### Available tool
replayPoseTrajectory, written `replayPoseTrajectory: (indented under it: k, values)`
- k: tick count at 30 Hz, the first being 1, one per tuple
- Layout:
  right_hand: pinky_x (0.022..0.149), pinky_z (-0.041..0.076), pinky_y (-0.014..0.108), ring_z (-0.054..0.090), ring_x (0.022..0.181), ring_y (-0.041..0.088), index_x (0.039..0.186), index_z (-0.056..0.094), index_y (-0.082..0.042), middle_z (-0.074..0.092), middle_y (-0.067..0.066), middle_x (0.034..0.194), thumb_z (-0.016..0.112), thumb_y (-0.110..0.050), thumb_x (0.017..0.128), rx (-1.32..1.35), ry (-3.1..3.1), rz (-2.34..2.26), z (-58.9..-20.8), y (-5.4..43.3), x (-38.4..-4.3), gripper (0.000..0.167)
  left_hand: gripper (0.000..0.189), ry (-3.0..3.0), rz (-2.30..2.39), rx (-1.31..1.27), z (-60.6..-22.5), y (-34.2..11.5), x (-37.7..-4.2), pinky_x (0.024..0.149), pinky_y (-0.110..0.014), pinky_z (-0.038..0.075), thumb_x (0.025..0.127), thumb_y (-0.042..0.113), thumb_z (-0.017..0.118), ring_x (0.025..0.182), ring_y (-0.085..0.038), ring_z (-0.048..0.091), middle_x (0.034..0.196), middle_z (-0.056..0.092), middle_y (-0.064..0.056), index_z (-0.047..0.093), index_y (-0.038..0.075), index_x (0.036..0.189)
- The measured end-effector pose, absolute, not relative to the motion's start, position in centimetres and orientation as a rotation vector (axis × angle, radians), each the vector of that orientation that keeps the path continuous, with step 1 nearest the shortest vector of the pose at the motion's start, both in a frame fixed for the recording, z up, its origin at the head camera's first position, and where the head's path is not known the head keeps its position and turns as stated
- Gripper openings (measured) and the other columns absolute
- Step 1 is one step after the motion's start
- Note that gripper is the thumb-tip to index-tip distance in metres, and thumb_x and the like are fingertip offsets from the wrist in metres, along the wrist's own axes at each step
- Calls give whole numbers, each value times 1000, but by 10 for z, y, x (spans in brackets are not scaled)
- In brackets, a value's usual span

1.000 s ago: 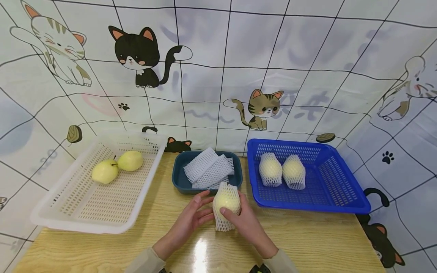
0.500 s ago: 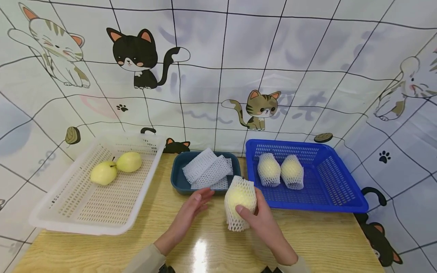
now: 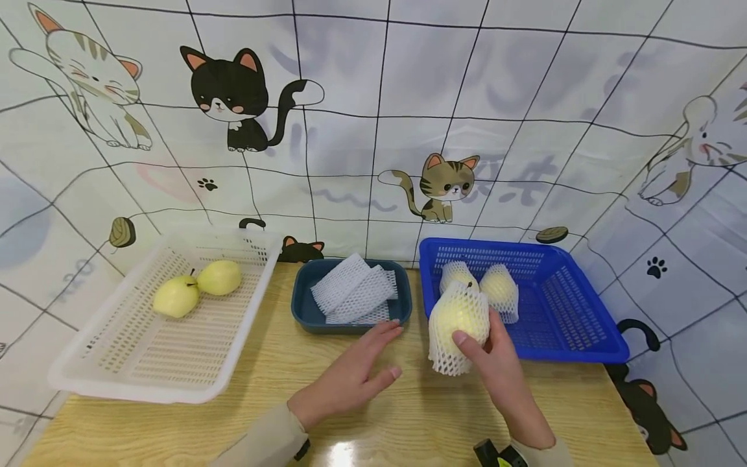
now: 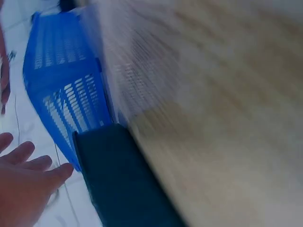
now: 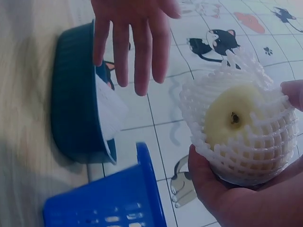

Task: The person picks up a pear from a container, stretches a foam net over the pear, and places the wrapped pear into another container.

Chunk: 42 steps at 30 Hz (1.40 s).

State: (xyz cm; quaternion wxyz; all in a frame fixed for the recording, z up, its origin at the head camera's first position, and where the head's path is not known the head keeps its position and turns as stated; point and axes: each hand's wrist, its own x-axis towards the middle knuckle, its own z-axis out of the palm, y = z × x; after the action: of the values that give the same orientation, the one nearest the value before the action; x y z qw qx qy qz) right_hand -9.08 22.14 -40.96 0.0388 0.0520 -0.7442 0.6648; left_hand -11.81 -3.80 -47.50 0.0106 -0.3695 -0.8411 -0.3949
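Note:
My right hand (image 3: 502,366) grips a pale yellow pear (image 3: 458,318) in a white foam net, held above the table at the near left edge of the blue basket (image 3: 548,353). The right wrist view shows the pear (image 5: 232,113) end-on, its dark end peeking from the net's opening. My left hand (image 3: 350,379) has its fingers stretched out and holds nothing; it hovers just in front of the dark teal tray (image 3: 350,329). Two netted pears (image 3: 500,292) lie in the blue basket, one partly hidden behind the held pear.
White foam nets (image 3: 356,292) lie in the teal tray. At the left stands a white basket (image 3: 175,389) with two bare pears (image 3: 177,296). A cat-printed sheet (image 3: 344,143) rises behind the wooden table (image 3: 408,421).
The right hand has carried the netted pear rightward, from before the teal tray to the blue basket's edge. My left hand has come off the pear and now reaches with straight fingers.

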Motion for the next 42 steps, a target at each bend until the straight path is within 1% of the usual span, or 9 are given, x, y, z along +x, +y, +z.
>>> replayPoseTrajectory:
  k: [4, 8, 14, 21, 28, 30, 35, 38, 42]
  values:
    - [88, 55, 22, 61, 113, 11, 156, 29, -2, 48, 18, 135, 59, -8, 102, 129, -2307, 1982, -406, 230, -93, 62, 68, -2651, -842, -1316, -473, -25, -120, 118, -59, 31, 108, 53, 46, 157, -31, 18, 171, 23, -6, 35, 13, 161]
    - [89, 52, 18, 59, 113, 11, 156, 28, -3, 47, 17, 136, 58, -11, 104, 113, -2342, 1921, -404, 239, -97, 61, 75, -2646, -583, -1367, -474, -13, -123, 116, -64, 31, 106, 61, 42, 158, -30, 14, 173, 15, -4, 26, 19, 165]
    - [84, 53, 17, 60, 107, 5, 157, 24, -2, 47, 19, 135, 57, -18, 107, 53, -2426, 1818, -400, 257, -107, 62, 80, -2667, -385, -1374, -478, -3, -126, 118, -65, 25, 104, 66, 40, 158, -28, 10, 174, 9, 1, 16, 23, 168]
    - [76, 55, 20, 60, 97, 2, 159, 15, -1, 47, 23, 136, 56, -31, 108, -22, -2564, 1673, -384, 288, -131, 72, 79, -2645, -252, -1323, -485, -2, -127, 119, -64, 26, 104, 66, 37, 158, -24, 10, 173, 12, 4, 19, 21, 167]
    - [73, 51, 18, 54, 111, 27, 161, 2, 3, 35, 33, 145, 53, -46, 106, -70, -2754, 1481, -366, 315, -158, 90, 75, -2670, -243, -1285, -482, -3, -128, 120, -62, 24, 106, 64, 36, 158, -23, 11, 172, 17, 6, 24, 22, 166]
    - [73, 50, 17, 53, 112, 29, 161, 0, 4, 35, 34, 144, 53, -49, 105, -79, -2806, 1462, -362, 322, -167, 94, 74, -2671, -242, -1278, -480, -3, -128, 120, -62, 25, 106, 64, 36, 158, -23, 12, 172, 18, 6, 27, 22, 165]
    - [74, 50, 25, 55, 99, 24, 156, 17, 9, 44, 31, 135, 52, -50, 106, -23, -2943, 1353, -355, 342, -189, 86, 73, -2659, -259, -1280, -479, -1, -129, 118, -63, 28, 106, 64, 37, 157, -24, 18, 171, 23, 5, 32, 21, 164]
    - [75, 50, 36, 55, 100, 32, 153, 20, 14, 44, 35, 133, 50, -50, 106, -1, -3014, 1266, -353, 355, -202, 85, 73, -2661, -268, -1281, -478, 0, -129, 118, -63, 28, 105, 64, 38, 156, -25, 20, 170, 24, 5, 33, 20, 164]
    - [65, 52, 40, 61, 83, 29, 137, 40, 17, 59, 28, 107, 52, -44, 106, 24, -3073, 1195, -354, 367, -219, 69, 73, -2666, -264, -1280, -480, 0, -128, 118, -62, 28, 106, 64, 37, 156, -25, 21, 170, 23, 6, 32, 21, 164]
